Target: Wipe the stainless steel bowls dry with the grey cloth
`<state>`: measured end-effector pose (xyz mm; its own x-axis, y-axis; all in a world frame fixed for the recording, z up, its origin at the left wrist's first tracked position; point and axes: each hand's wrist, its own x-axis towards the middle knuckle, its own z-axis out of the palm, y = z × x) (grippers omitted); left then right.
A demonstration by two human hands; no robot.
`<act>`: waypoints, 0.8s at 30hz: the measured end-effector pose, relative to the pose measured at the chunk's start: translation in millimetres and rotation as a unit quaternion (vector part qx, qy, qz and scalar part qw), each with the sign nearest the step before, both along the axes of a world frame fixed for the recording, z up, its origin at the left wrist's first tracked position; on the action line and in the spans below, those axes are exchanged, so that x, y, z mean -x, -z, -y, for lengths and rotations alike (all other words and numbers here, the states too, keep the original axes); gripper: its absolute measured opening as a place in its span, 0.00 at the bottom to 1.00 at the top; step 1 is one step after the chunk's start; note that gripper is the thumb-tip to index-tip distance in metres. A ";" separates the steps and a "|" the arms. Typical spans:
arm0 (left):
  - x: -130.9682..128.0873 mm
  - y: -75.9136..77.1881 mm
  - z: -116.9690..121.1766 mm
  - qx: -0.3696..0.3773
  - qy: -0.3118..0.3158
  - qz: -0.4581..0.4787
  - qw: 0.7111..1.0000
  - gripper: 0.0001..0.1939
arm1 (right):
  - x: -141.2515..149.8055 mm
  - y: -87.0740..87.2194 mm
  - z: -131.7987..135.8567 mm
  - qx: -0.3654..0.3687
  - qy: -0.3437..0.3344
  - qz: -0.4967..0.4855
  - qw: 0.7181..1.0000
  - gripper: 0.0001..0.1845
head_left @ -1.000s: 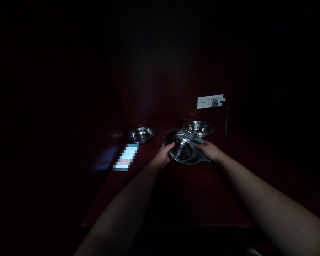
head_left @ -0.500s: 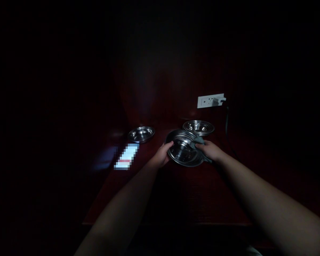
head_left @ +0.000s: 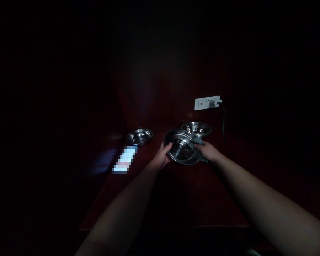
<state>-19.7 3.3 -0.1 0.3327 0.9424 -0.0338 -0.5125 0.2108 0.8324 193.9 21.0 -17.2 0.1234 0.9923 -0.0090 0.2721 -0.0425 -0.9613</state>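
Note:
A shiny metal bowl (head_left: 181, 151) is held tilted above the dark red table (head_left: 192, 199), its inside facing me. My left hand (head_left: 162, 156) grips its left rim, thumb over the inner wall and fingers underneath. My right hand (head_left: 206, 151) is closed on a grey-green cloth (head_left: 195, 143), pressing it over the bowl's right rim. Part of the cloth hangs below that hand. Behind the bowl, at the right, rests another metal bowl or a stack of them (head_left: 196, 128). A further metal bowl (head_left: 140, 136) stands at the left.
A glowing, pixelated phone-like screen (head_left: 124, 160) lies near the table's left side. On the back wall is a white socket panel (head_left: 207, 102) with a plug and a dark cable (head_left: 223, 122) hanging down. The surroundings are very dark.
The view has shifted slightly, so the bowls, screen and socket sit a little lower and further left. Both hands keep their hold, on the bowl and the cloth.

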 end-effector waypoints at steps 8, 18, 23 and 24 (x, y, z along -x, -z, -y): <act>0.8 -1.5 -1.0 0.020 -0.032 -0.036 0.999 0.23 | 2.3 -0.3 2.5 0.010 -0.029 -0.062 0.998 0.11; 0.7 -1.5 -0.9 0.021 -0.014 -0.021 0.999 0.23 | 4.5 -5.9 7.7 0.027 -0.034 -0.093 0.995 0.10; 0.8 -1.7 -0.8 0.016 -0.014 -0.021 1.000 0.22 | 2.3 -4.0 5.6 0.023 -0.027 -0.078 0.996 0.10; 1.0 -1.7 -0.8 0.016 -0.015 -0.023 0.999 0.21 | 2.0 -3.7 5.4 0.022 -0.028 -0.075 0.997 0.10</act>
<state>-20.7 4.1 1.7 0.3022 0.9500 -0.0786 -0.4801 0.2230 0.8484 191.9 15.7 -13.5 0.0619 0.9958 -0.0668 0.1289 -0.0744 -0.9889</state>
